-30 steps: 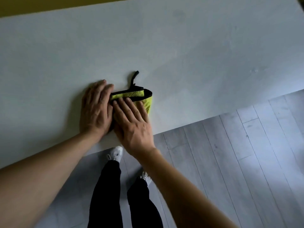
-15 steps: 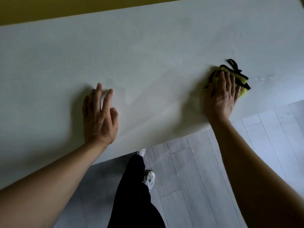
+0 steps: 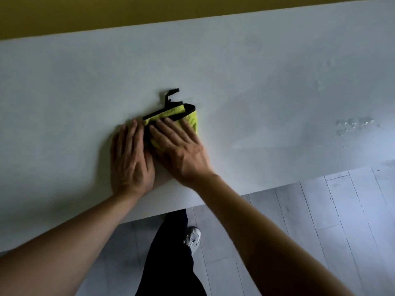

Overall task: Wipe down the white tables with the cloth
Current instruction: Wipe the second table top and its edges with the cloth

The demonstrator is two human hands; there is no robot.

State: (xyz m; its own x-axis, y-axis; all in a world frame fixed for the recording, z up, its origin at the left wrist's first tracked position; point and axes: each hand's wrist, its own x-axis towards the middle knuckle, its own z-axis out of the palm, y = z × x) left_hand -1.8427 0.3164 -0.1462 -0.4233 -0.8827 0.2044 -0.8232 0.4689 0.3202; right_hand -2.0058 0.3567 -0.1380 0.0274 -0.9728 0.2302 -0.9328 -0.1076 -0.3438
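Note:
A folded yellow-green cloth (image 3: 188,118) with black trim and a black loop lies on the white table (image 3: 235,71) near its front edge. My right hand (image 3: 181,150) presses flat on the cloth with straight fingers. My left hand (image 3: 130,161) rests flat on the table just left of the cloth, its thumb side touching my right hand.
A patch of water drops (image 3: 352,124) sits on the table to the right, with damp streaks around it. A yellow wall (image 3: 106,11) runs behind the table. Grey plank floor (image 3: 320,221), my dark trouser leg and a white shoe (image 3: 193,238) lie below the front edge.
My right hand has swept the cloth from the right part of the table back left until it meets my left hand. My left hand has stayed flat in place.

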